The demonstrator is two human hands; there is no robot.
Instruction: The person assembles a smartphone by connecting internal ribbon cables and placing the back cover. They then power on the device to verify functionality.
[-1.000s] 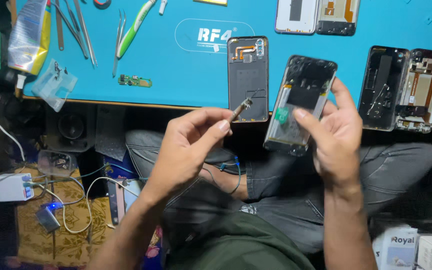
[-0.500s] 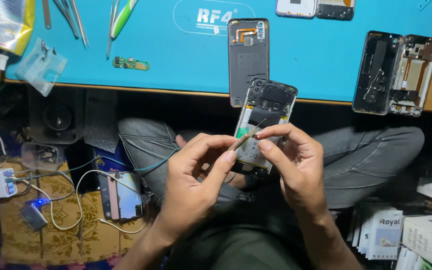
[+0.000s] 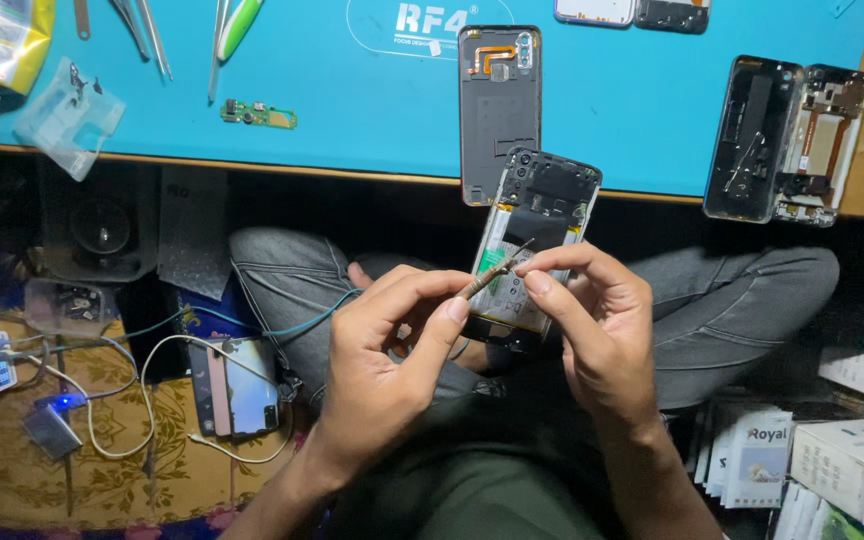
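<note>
Over my lap, my right hand (image 3: 597,325) holds an opened phone (image 3: 537,215) with its back removed, so the dark frame and battery show. My left hand (image 3: 392,345) pinches a thin brownish flex strip (image 3: 492,272) between thumb and forefinger. The strip lies across the phone's lower half. Its upper tip meets my right thumb and forefinger, which close around it. The two hands almost touch at the strip.
A blue work mat (image 3: 352,90) covers the table ahead. On it lie a grey phone back cover (image 3: 498,110), two gutted phone frames (image 3: 787,140), a small green circuit board (image 3: 258,113), tweezers (image 3: 142,25) and a plastic bag (image 3: 67,110). The floor holds another phone (image 3: 237,385), cables and boxes (image 3: 852,465).
Both hands have come down from the table edge toward my lap. My left hand has brought the strip against the opened phone, and my right fingers have closed on its tip.
</note>
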